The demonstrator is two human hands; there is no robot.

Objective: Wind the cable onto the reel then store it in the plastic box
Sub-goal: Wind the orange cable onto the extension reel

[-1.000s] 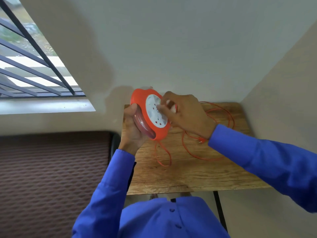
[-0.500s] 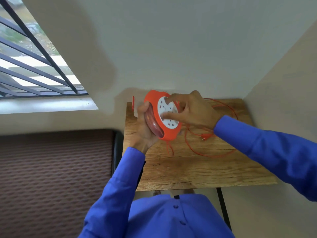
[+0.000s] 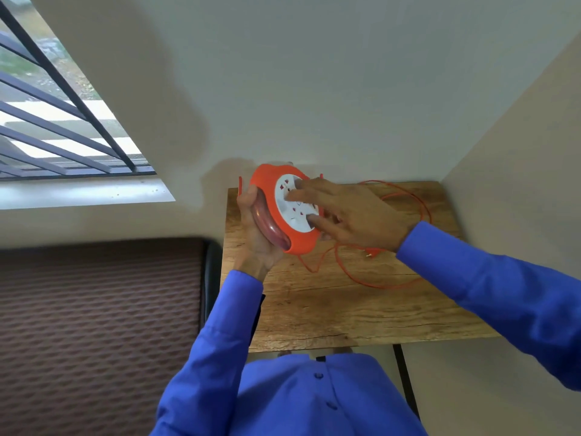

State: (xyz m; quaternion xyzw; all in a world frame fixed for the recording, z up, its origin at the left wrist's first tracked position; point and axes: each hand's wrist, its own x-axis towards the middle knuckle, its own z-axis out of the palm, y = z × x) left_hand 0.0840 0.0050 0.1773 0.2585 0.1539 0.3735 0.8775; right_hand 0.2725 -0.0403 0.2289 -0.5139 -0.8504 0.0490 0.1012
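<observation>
An orange cable reel (image 3: 267, 190) with a white socket face is held tilted above the left part of a wooden table (image 3: 330, 303). My left hand (image 3: 256, 243) grips its back and lower rim. My right hand (image 3: 355, 215) lies spread on the white face, fingertips pressing it. A thin orange cable (image 3: 371, 283) hangs from the reel's bottom and lies in loose loops on the table to the right, ending in an orange plug (image 3: 371, 253). No plastic box is in view.
The table stands in a corner, with walls behind and to the right. A brown textured mattress or seat (image 3: 94, 325) lies to the left, and a barred window (image 3: 56, 121) is at the upper left. Black table legs show below.
My right hand has turned on the white face, going from a pinch to spread fingers. The hanging loop under the reel has become shorter and the loose loops smaller.
</observation>
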